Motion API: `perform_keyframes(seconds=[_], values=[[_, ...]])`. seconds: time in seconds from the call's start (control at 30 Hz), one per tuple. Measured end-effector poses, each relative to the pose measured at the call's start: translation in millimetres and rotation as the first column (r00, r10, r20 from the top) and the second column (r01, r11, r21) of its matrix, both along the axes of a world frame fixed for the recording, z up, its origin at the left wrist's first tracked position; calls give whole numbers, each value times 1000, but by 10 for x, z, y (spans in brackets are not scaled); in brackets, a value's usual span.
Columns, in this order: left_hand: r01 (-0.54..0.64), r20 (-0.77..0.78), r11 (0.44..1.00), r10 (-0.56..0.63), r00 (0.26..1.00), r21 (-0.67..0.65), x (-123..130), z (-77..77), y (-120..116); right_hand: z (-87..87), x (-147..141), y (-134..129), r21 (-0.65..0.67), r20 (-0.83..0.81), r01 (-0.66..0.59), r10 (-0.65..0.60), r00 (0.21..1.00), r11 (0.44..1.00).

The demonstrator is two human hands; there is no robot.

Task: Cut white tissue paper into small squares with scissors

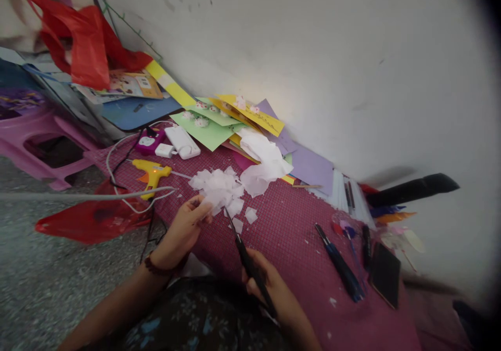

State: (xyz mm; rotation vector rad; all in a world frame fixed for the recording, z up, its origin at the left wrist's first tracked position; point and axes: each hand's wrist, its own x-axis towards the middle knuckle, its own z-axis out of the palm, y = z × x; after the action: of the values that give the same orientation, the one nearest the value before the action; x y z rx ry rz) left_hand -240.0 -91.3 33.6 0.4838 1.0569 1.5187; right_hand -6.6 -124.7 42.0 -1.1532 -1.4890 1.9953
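Observation:
My left hand (188, 225) pinches a thin white paper piece (213, 198) between thumb and fingers. It is at the front edge of a loose pile of white paper pieces (223, 181). My right hand (270, 280) is closed around a long black-handled tool (250, 266) with a narrow blade-like tip; its exact kind does not show clearly. The tip points up and left, close to the paper by my left fingers. Two separate white squares (251, 215) lie right of the tip. Behind the pile rests a crumpled white paper sheet (264, 160).
A yellow glue gun (152, 172), its small light glowing, lies left among cables (113, 173). Behind are a white adapter (183, 142) and green and yellow cards (250, 113). A blue-handled tool (340, 265) and dark phone-like slab (385, 275) lie right on the maroon table (289, 299).

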Motion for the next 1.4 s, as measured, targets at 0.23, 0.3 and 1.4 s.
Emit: perform_keyframes(seconds=[0.23,0.3,1.4], values=[[103,-17,995,-103,995,5,44,15,-3,13,-14,-2,-44,11,-30,31,999,999],[166,-36,986,-166,986,5,79,1,-25,5,-23,2,-54,-2,-27,27,1000,998],[214,9,975,-214,977,-62,191,-24,6,-119,12,22,-90,51,92,-88,995,992]])
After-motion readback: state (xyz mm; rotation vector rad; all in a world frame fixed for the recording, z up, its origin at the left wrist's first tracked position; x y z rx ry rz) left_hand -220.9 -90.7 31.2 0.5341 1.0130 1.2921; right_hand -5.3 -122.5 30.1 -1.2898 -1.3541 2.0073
